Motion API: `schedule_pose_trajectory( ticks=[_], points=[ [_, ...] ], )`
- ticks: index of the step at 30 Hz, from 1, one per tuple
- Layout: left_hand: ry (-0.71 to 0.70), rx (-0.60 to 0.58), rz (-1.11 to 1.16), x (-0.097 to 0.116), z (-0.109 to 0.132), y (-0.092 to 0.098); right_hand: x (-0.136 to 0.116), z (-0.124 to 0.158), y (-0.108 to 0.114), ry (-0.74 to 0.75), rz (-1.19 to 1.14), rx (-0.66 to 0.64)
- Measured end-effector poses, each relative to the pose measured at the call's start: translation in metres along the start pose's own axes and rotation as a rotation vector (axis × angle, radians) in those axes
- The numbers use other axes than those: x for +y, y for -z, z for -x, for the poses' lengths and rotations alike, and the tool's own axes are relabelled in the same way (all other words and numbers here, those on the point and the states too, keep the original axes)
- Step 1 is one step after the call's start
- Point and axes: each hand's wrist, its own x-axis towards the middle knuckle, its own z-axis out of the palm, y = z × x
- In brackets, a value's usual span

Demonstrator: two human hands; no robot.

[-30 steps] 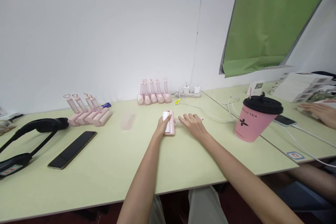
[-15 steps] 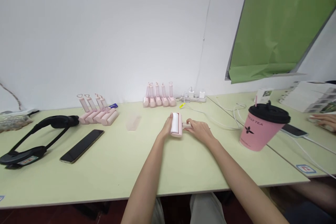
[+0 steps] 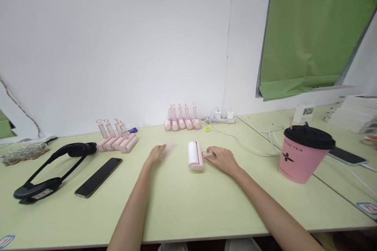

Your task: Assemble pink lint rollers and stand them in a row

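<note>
A lint roller (image 3: 193, 155) with a white sheet roll in a pink half-shell lies on the table. My right hand (image 3: 222, 159) is closed around its short clear handle, to the right of the roll. My left hand (image 3: 156, 154) is off to the left of the roller, with its fingers closed on the edge of a translucent pink cover (image 3: 167, 150), which is smeared by motion. Several pink lint rollers (image 3: 184, 124) stand in a row by the wall, handles up. Another group of pink lint rollers (image 3: 118, 142) stands further left.
On the left are a black phone (image 3: 98, 177), a black headset-like frame (image 3: 53, 170) and a bundle of clear-wrapped items (image 3: 25, 153). A pink lidded cup (image 3: 303, 155) stands to the right, near white cables and another phone (image 3: 349, 156). A power strip (image 3: 224, 120) lies by the wall. Another person's hand (image 3: 370, 139) shows at the right edge.
My left hand has left the roller and moved left to the translucent cover, which it now grips. My right hand stays on the handle. The view has shifted slightly.
</note>
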Motion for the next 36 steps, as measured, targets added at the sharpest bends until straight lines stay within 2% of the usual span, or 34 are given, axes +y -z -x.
schedule_pose_trajectory(
  ticks=[1,3,6,9,11,14,16,20,23,25,32,36],
  points=[
    [-0.05,-0.075,-0.022,0.004,0.006,-0.016,0.0,0.0,-0.002,-0.005,0.019,0.014],
    [-0.132,-0.143,0.018,0.015,0.019,-0.053,0.001,-0.001,-0.004,-0.039,0.064,0.033],
    [-0.092,-0.249,0.239,0.033,0.033,-0.102,0.008,-0.002,-0.002,-0.108,0.095,0.056],
    [-0.01,-0.26,0.356,0.041,0.037,-0.125,0.016,-0.004,0.003,-0.144,0.08,0.099],
    [0.023,-0.21,0.402,0.04,0.036,-0.124,0.019,-0.005,0.006,-0.166,0.067,0.137],
    [0.084,-0.086,0.58,0.034,0.036,-0.108,0.018,-0.005,0.007,-0.194,0.066,0.157],
    [0.094,-0.06,0.685,0.033,0.04,-0.097,0.016,-0.005,0.005,-0.182,0.075,0.13],
    [-0.007,-0.174,0.674,0.038,0.053,-0.096,0.01,-0.002,-0.001,-0.114,0.081,0.071],
    [-0.111,-0.325,0.645,0.04,0.058,-0.101,0.009,0.0,-0.002,-0.114,0.083,0.066],
    [-0.119,-0.399,0.637,0.039,0.058,-0.102,0.009,0.0,0.0,-0.124,0.077,0.08],
    [-0.102,-0.376,0.543,0.046,0.065,-0.088,0.011,0.0,0.002,-0.098,0.144,0.081],
    [-0.103,-0.417,0.505,0.046,0.069,-0.086,0.01,0.002,0.0,-0.069,0.182,0.051]
  ],
)
